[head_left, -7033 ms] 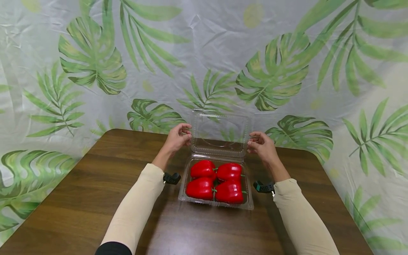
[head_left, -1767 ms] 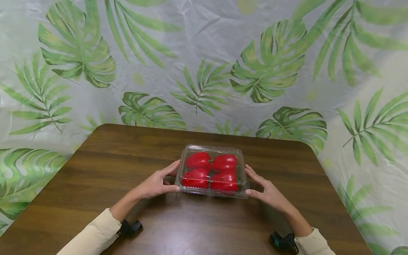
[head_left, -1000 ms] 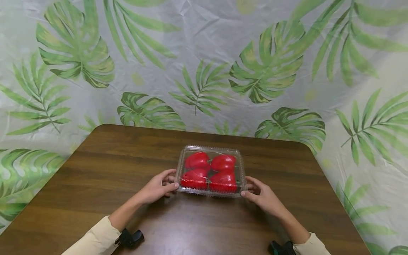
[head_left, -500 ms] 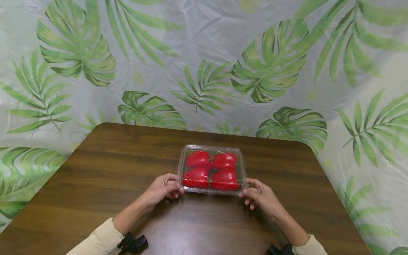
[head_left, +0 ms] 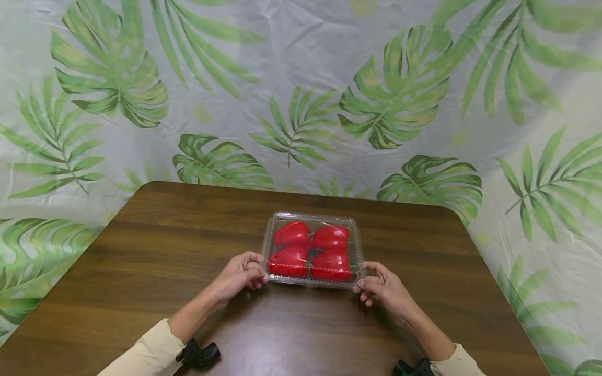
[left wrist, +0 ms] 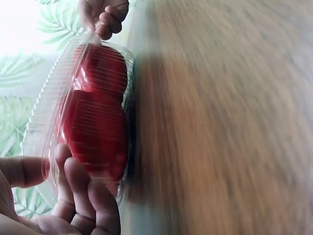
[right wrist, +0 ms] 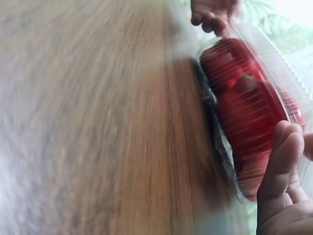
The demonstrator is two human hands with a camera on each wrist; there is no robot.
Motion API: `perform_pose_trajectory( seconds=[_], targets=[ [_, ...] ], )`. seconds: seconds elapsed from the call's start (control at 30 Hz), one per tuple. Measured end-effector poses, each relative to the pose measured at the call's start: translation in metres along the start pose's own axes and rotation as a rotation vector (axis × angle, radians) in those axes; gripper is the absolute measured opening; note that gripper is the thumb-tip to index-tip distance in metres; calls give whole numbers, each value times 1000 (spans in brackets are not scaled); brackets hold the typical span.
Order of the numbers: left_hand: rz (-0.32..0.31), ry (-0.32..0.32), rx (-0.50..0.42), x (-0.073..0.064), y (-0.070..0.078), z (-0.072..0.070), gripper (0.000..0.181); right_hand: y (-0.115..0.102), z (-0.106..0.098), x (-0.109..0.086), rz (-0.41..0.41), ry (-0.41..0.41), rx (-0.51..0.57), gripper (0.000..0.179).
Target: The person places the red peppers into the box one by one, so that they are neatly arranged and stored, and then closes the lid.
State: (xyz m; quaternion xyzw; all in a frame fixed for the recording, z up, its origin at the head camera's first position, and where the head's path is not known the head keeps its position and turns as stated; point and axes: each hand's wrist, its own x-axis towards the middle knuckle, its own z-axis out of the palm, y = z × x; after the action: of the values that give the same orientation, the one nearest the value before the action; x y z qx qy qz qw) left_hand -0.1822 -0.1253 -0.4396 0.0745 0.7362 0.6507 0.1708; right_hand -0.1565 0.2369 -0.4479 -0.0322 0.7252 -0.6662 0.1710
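Observation:
A clear plastic clamshell container (head_left: 312,284) sits on the table with its lid down. Through the lid, several red bell peppers (head_left: 291,261) with green stems are visible. At the near left corner, my left hand (head_left: 239,277) pinches the container's rim between thumb and fingers. My right hand (head_left: 385,290) pinches the rim at the near right corner. In the left wrist view, the thumb and curled fingers (left wrist: 80,188) meet at the rim beside the bell peppers (left wrist: 95,122). The right wrist view shows the right fingers (right wrist: 281,156) at the rim too.
The brown wooden table (head_left: 188,230) extends around the container on all sides. Behind it hangs a leaf-printed curtain (head_left: 301,104). Black wrist-worn devices (head_left: 198,355) sit below both hands.
Seven seconds ago the lid stood upright with both hands at its sides; now it is down. The hands have since moved to the near corners, fingers curling onto the rim; lately almost nothing moves.

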Motion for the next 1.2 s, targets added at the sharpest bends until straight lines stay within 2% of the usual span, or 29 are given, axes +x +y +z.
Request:
perform_pose_trajectory(
  seconds=[0.27, 0.43, 0.8, 1.2],
  targets=[
    [-15, 63, -35, 1, -1, 10, 27, -4, 2, 0, 21, 26, 48, 47],
    [-30, 78, -33, 2, -2, 10, 24, -5, 3, -1, 18, 35, 79, 47],
    [-46, 40, -28, 0, -5, 3, 24, -1, 3, 0, 30, -11, 101, 51],
    [-50, 51, -29, 0, -9, 0, 25, 3, -2, 0, -13, -83, 23, 60]
  ],
)
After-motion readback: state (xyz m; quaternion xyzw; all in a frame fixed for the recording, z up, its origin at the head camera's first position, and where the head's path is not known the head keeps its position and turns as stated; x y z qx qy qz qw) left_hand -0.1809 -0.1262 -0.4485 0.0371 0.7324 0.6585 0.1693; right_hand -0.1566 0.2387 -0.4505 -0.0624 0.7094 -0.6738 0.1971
